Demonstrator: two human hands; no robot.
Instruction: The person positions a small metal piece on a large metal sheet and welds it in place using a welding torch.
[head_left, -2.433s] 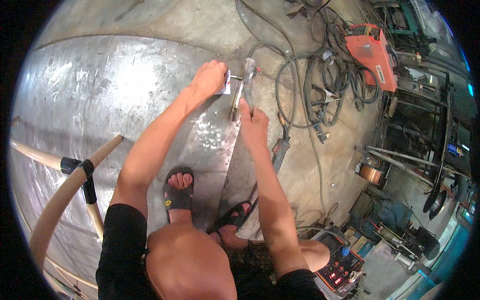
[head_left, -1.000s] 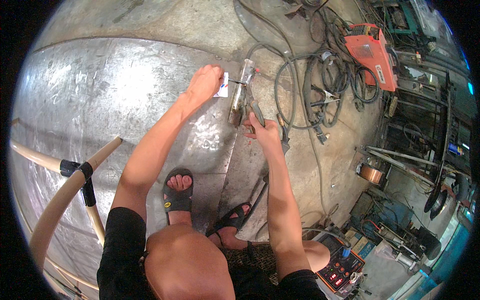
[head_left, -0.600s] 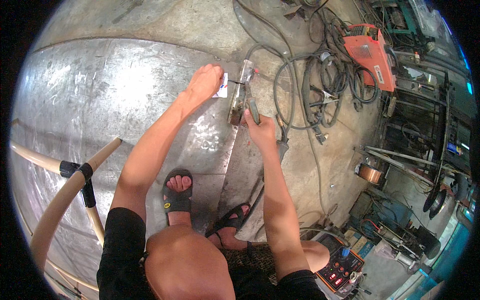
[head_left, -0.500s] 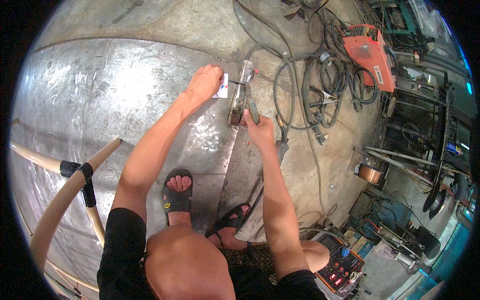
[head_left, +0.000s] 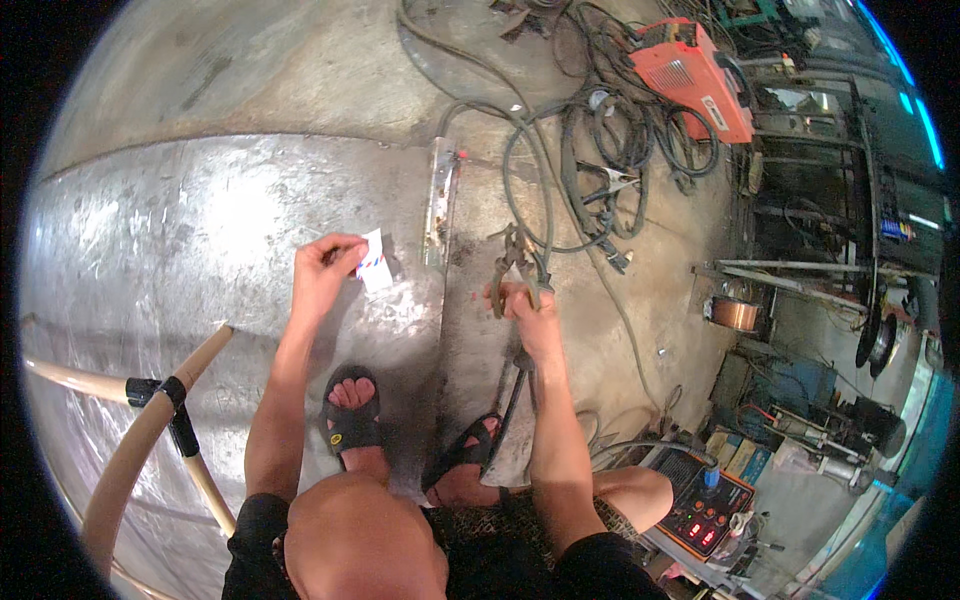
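My left hand [head_left: 325,262] pinches a small white paper packet [head_left: 376,265] with red and blue marks, held over the steel plate. My right hand [head_left: 528,308] is wrapped round a worn, pliers-like clamp [head_left: 508,262], its jaws pointing away from me and its handles spread apart. Its exact kind is not clear. Beyond both hands, a narrow metal strip [head_left: 438,200] lies along the plate's edge, with a small red spot by its far end. A black cable [head_left: 512,405] runs between my right hand and my foot.
Steel plate [head_left: 160,220] covers the floor at left, with a beige tube frame [head_left: 140,440] over it. Coiled cables and an earth clamp [head_left: 615,180] lie right, near an orange welding machine [head_left: 690,80]. A control box [head_left: 700,510] and a copper wire spool [head_left: 735,313] stand at right.
My left hand has drawn back toward me and left with the paper packet. My right hand has moved off the metal strip, nearer me, with the clamp now turned. The view has shifted.
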